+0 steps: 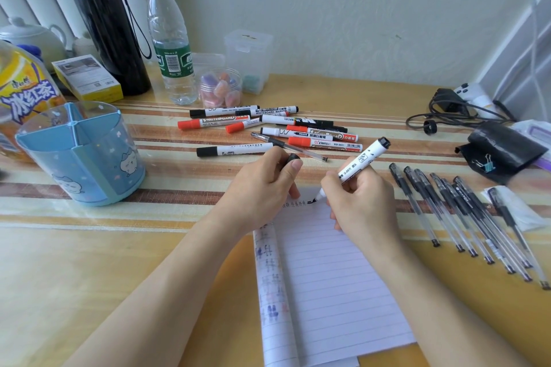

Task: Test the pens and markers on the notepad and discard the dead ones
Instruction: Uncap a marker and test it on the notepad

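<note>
Marker [362,158], grasped by right hand [366,205], inks notepad [328,262] mid-frame. Left hand [259,191] pinches its cap [293,157]. It writes, so recapping likely comes next.

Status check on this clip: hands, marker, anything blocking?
Right hand grips marker, tip on notepad, black ink showing. Left hand pinches cap. Nothing blocks the tip.

Blue pen holder [80,155] (cat print), striped table [167,197]
</note>
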